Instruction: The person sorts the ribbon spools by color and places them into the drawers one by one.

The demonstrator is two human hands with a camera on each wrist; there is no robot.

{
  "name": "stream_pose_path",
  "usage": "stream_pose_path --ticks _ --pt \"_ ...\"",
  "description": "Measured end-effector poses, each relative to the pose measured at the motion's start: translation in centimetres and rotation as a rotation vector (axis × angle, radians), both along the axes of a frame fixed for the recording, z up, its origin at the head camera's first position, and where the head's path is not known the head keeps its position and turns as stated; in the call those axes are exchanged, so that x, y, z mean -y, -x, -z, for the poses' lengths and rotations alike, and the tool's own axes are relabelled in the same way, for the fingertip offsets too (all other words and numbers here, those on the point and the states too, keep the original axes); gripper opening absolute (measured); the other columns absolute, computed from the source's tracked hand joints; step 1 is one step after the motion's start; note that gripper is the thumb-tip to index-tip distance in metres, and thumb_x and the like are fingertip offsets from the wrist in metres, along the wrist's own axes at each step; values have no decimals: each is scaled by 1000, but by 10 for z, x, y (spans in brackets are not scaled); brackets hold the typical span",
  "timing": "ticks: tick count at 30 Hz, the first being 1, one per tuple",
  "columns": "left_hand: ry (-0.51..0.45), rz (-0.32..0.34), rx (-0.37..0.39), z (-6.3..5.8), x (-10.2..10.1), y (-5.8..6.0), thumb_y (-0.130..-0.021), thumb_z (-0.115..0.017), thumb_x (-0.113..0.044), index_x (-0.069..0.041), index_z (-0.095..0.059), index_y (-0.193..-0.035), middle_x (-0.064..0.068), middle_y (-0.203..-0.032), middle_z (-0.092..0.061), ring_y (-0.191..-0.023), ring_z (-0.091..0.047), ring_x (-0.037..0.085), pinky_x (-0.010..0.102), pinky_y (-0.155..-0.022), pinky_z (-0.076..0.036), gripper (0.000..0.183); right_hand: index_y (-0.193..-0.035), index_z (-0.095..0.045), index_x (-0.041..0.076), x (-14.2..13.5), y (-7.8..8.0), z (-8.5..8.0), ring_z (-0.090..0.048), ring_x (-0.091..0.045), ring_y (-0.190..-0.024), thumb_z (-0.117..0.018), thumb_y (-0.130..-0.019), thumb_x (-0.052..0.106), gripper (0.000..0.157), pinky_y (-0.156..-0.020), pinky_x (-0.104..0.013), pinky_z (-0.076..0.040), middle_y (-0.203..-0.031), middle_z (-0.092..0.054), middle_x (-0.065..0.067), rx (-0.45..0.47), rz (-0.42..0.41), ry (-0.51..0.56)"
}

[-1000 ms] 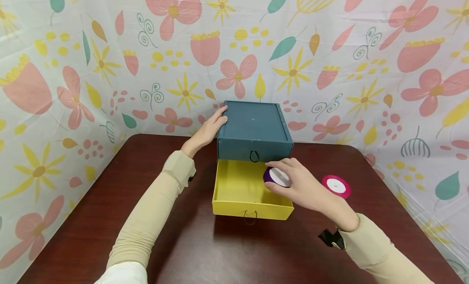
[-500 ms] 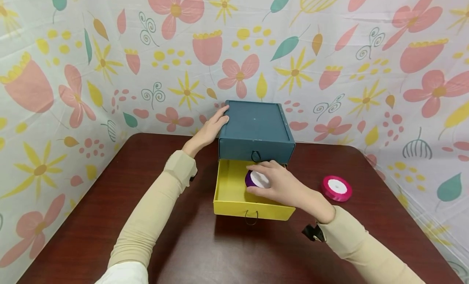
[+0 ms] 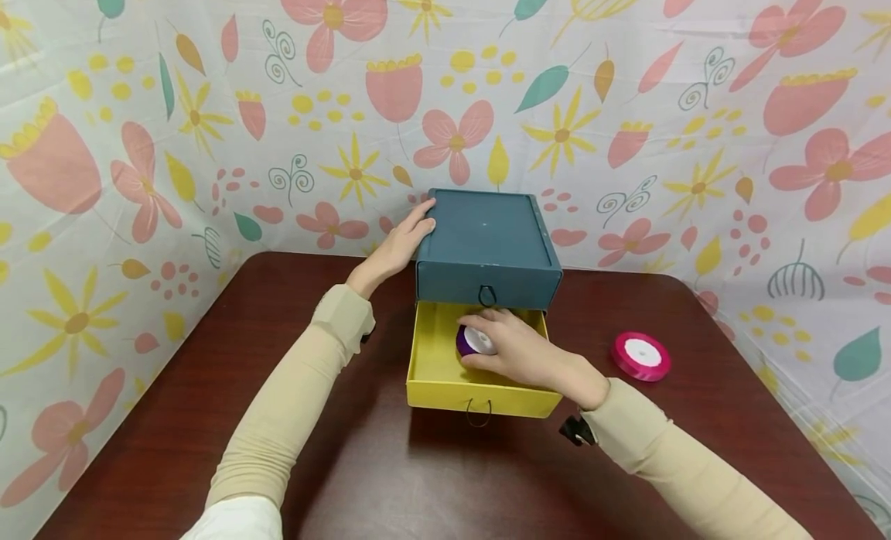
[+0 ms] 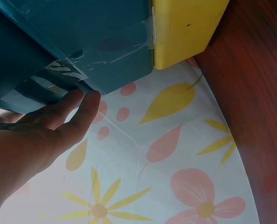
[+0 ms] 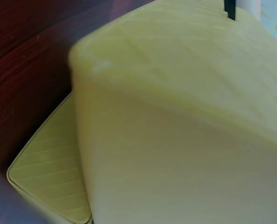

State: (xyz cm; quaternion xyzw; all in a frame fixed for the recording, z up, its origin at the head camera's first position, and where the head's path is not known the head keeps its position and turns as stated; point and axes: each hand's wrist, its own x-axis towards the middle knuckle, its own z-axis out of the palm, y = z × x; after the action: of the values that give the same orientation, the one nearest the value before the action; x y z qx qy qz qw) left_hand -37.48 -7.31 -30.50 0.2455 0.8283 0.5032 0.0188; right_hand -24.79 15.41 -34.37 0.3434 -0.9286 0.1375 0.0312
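Observation:
My right hand (image 3: 522,353) grips a roll of purple ribbon (image 3: 477,341) with a white face, low inside the pulled-out yellow drawer (image 3: 452,397). Whether the roll touches the drawer floor, I cannot tell. Above the drawer sits a blue drawer box (image 3: 485,229) with a small dark loop on its front. My left hand (image 3: 397,250) rests with extended fingers against the left side of the blue box; the left wrist view shows its fingertips (image 4: 91,99) at the box's edge. Close and blurred, the yellow drawer (image 5: 185,172) fills most of the right wrist view, where the ribbon is hidden.
On the dark reddish-brown table (image 3: 334,463), a roll of pink ribbon (image 3: 641,357) lies to the right of the drawer. A flower-printed cloth (image 3: 278,122) hangs behind the table and at its sides. The drawer's front has a thin cord loop (image 3: 479,413).
My right hand has carried the purple ribbon roll leftward, from the drawer's right side to nearer its middle. My left hand stays against the blue box.

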Motion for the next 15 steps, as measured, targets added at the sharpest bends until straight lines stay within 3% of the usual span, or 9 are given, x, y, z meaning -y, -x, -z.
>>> stream_pose_path --ticks 8,15 --pt "-7 1 7 -1 0 0 -104 -30 -46 -29 -15 -156 1 -163 -13 -149 -19 26 49 -118 -23 57 -137 -50 3 3 11 1 -57 -24 -97 -66 -91 33 57 -80 -37 -47 -125 -60 -17 37 -10 -24" --pt "0 1 8 1 -1 1 -104 -29 -45 -28 -15 -156 1 -164 -12 -150 -17 25 48 -119 -22 57 -138 -49 2 4 17 5 -59 -24 -100 -68 -90 32 60 -82 -38 -50 -128 -59 -17 49 -14 -21"
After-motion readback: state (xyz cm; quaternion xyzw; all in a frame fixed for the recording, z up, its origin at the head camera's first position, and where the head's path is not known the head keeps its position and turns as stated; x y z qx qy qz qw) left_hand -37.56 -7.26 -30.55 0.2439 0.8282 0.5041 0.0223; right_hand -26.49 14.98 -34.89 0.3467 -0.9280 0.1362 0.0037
